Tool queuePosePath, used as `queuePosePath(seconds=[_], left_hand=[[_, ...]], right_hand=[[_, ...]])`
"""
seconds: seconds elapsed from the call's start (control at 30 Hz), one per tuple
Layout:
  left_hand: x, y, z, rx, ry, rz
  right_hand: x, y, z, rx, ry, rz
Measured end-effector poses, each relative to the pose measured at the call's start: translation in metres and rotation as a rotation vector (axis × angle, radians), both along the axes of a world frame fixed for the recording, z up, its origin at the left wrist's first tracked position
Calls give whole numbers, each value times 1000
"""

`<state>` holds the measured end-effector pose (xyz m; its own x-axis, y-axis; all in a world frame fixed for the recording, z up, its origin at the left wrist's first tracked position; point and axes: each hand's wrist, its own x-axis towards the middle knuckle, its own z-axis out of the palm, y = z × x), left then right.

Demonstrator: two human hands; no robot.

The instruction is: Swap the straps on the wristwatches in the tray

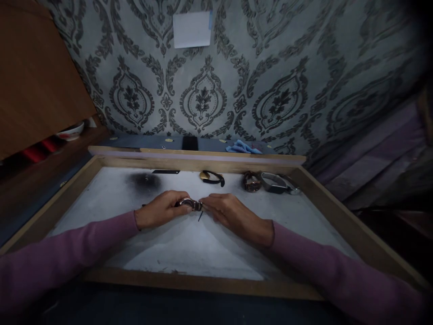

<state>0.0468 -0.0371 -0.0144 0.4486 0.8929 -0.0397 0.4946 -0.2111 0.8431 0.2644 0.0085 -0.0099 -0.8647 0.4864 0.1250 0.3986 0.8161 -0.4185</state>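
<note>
A dark wristwatch [187, 202] with a metallic rim is pinched in my left hand [163, 208], its thumb along the near side and its fingers around the far side. My right hand [233, 213] meets the band end [197, 206] from the other side, fingers pressed together and their tips at the band. What those fingertips hold exactly is partly hidden. Just below the band, a thin dark pin-like piece [200, 216] shows against the white surface. Both hands are over a shallow wooden tray [203, 276] with a white bottom.
Along the tray's far side lie a flat black strip [165, 171], a gold watch with a black strap [212, 178], a brown-gold watch [251, 181] and a silver-grey watch [274, 182]. Behind the rim are a black phone-like slab [190, 143] and a blue cloth [242, 147].
</note>
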Motion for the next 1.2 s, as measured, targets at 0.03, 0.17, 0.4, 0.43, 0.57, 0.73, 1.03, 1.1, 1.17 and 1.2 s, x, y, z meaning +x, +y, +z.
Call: queuePosePath(seconds=[0.03,0.17,0.4,0.43,0.57,0.73,1.03,1.1,1.17,1.2], left_hand=[[0,0,0,4,8,1],[1,0,1,-6,-5,-5],[2,0,5,-100,-140,-9],[2,0,5,-106,-151,-8],[2,1,4,-121,-179,-4],[2,1,3,-125,-171,-3],[2,1,2,-96,-115,-6],[2,2,2,-92,-113,-12],[2,2,1,-83,-105,-15],[2,2,1,-80,-102,-14]], right_hand=[[0,0,0,0,-5,-2],[-1,-1,1,-8,5,-3],[1,2,-1,-17,88,24],[1,2,-1,-20,91,30],[1,2,0,-29,98,32],[2,2,1,-23,92,36],[2,2,1,-37,99,44],[1,2,1,-31,105,42],[1,2,1,-33,110,43],[1,2,1,-34,111,46]])
